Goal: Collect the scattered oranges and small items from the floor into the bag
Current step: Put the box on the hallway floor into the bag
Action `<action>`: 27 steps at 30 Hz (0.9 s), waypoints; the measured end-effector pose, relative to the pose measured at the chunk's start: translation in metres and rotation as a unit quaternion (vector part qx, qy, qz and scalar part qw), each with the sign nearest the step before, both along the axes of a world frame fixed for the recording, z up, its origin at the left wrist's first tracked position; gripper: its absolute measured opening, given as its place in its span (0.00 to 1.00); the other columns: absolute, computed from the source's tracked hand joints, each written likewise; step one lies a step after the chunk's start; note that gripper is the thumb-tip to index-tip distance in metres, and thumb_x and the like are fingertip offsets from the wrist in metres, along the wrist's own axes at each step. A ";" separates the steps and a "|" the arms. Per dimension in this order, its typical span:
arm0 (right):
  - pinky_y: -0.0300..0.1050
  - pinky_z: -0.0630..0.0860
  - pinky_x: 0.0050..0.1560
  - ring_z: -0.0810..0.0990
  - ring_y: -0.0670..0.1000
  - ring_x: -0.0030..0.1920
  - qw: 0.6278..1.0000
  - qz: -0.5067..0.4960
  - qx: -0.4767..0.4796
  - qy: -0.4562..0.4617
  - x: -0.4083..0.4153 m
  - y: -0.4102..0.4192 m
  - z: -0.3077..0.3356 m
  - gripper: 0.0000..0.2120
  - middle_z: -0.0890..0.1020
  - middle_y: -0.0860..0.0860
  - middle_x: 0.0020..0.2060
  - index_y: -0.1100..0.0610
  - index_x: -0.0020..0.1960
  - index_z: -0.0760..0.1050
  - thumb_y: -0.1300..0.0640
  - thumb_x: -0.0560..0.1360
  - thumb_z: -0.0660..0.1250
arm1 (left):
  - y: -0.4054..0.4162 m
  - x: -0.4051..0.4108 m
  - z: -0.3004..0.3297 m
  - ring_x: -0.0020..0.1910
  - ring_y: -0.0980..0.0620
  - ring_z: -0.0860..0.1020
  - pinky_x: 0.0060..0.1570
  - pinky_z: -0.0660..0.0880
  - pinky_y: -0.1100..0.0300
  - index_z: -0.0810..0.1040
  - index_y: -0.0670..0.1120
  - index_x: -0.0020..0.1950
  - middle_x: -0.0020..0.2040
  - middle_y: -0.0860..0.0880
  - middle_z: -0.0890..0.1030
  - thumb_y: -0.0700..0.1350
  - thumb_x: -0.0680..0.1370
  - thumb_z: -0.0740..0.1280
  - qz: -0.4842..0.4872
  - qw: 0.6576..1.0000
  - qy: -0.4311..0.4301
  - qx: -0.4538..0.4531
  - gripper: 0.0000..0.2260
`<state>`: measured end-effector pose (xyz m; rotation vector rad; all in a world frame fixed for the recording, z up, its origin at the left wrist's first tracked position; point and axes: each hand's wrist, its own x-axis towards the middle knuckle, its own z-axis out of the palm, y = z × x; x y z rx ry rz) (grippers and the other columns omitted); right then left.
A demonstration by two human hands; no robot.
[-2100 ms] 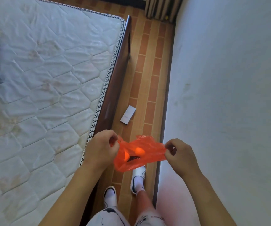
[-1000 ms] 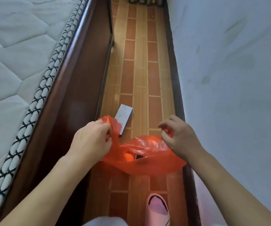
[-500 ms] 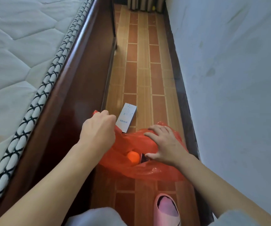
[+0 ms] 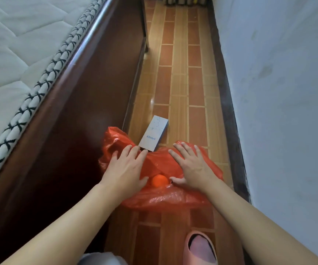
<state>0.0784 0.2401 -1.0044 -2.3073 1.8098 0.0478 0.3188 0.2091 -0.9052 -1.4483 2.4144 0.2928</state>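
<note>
On the floor strip between bed and wall, both hands lie flat and spread on the bag. The left hand presses the bag's left part, fingers extended toward the far side; the right hand presses the right part. Neither hand grasps anything: palms are down, fingers splayed, nothing is pinched.

One orange shows between the two thumbs, resting inside the bag's mouth. Just beyond the left fingertips lies a small box (pale, with blue print), its near end at the bag's far edge; whether it touches the plastic cannot be determined.

Handling notes, as judgement:
- The bag is thin, crinkled film: very light, limp, slippery. It will collapse unless the rim is held open. Take hold at the rim edge, not mid-panel.
- The box appears to be stiff, light cardboard. Grip it across its long sides.
- The orange is round and will roll out if the mouth tilts down.

A bed frame bounds the left, a wall the right. A pink slipper sits nearest.
</note>
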 end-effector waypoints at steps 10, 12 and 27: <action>0.65 0.44 0.81 0.43 0.57 0.83 0.991 -0.059 0.120 -0.011 -0.021 0.009 -0.037 0.55 0.47 0.51 0.84 0.46 0.84 0.50 0.36 0.68 0.78 | -0.009 0.001 -0.073 0.83 0.39 0.48 0.77 0.52 0.32 0.47 0.52 0.85 0.84 0.44 0.52 0.64 0.76 0.70 0.026 0.987 -0.132 0.087 0.47; 0.65 0.44 0.81 0.43 0.58 0.83 0.987 -0.085 0.137 0.010 -0.030 0.013 -0.040 0.55 0.47 0.52 0.84 0.46 0.84 0.48 0.38 0.68 0.79 | -0.009 0.003 -0.081 0.83 0.38 0.48 0.77 0.52 0.32 0.48 0.51 0.85 0.84 0.44 0.52 0.67 0.75 0.69 0.036 0.983 -0.149 0.099 0.47; 0.66 0.51 0.80 0.48 0.59 0.83 0.999 -0.020 0.013 -0.040 0.040 0.019 -0.030 0.46 0.53 0.54 0.83 0.51 0.83 0.53 0.42 0.74 0.74 | -0.005 -0.027 -0.084 0.78 0.41 0.60 0.69 0.68 0.40 0.68 0.49 0.77 0.78 0.43 0.65 0.51 0.81 0.65 -0.123 0.989 -0.085 0.002 0.24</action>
